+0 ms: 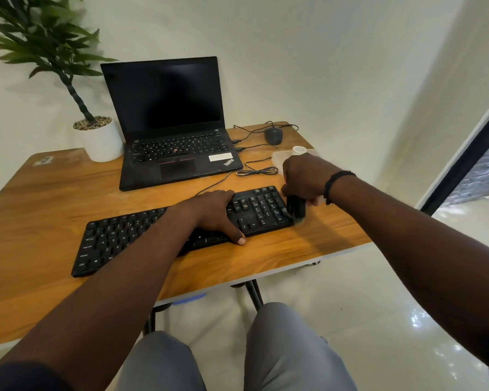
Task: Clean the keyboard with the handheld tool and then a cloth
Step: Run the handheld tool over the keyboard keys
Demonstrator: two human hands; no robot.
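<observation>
left hand (213,214) flat, pinning the light, slide-prone keyboard (124,238); right hand (305,176) fists the stubby tool (296,208) by its stiff body.

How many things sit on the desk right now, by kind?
Keyboards: 1, black keyboard
Laptops: 1, laptop
Mice: 1, mouse
Potted plants: 1, plant
Clear containers: 1, container
Handheld tools: 1, tool
Total: 6

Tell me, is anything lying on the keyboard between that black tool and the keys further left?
Yes. The left hand rests flat across the keyboard just left of the number pad, where the right hand grips the black handheld tool at the right end. No other object shows on the keys.
</observation>
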